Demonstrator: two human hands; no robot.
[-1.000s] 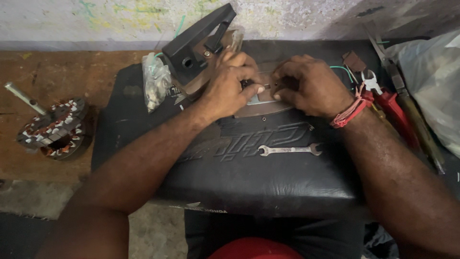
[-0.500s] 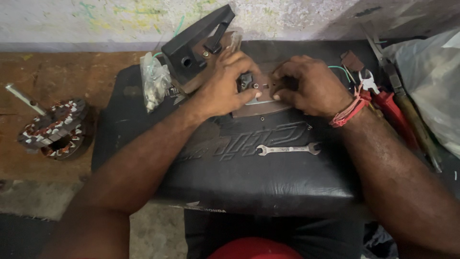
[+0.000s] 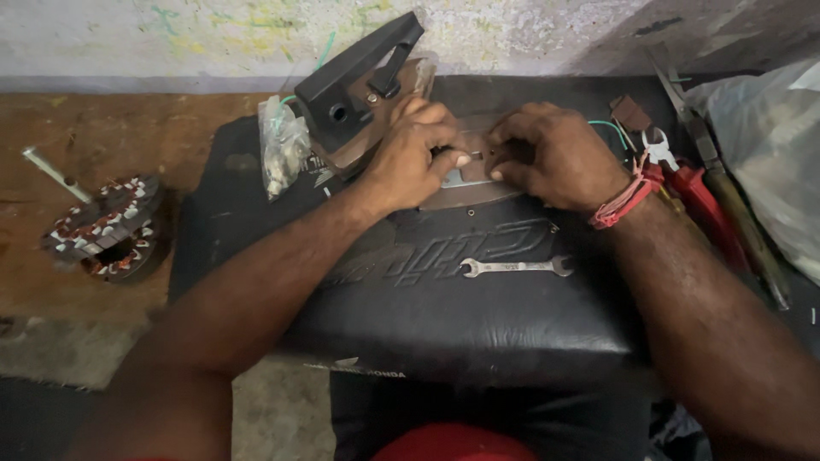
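A clothes iron lies taken apart on a black padded seat (image 3: pixel 444 316). Its black handle housing (image 3: pixel 359 72) is tipped up at the back. The metal soleplate (image 3: pixel 470 183) lies flat in front of it. My left hand (image 3: pixel 414 154) and my right hand (image 3: pixel 551 154) both press on small parts on top of the soleplate, fingertips nearly touching. What the fingers pinch is hidden. A red thread band circles my right wrist.
A small open-ended spanner (image 3: pixel 517 267) lies on the seat below my hands. A clear bag of small parts (image 3: pixel 282 154) sits left of the iron. Red-handled pliers (image 3: pixel 683 183) and a plastic bag (image 3: pixel 760 145) are at right. A wound motor stator (image 3: pixel 107 226) rests on the wooden surface at left.
My hands have shifted slightly on the soleplate, fingers working closer together. Nothing else has moved.
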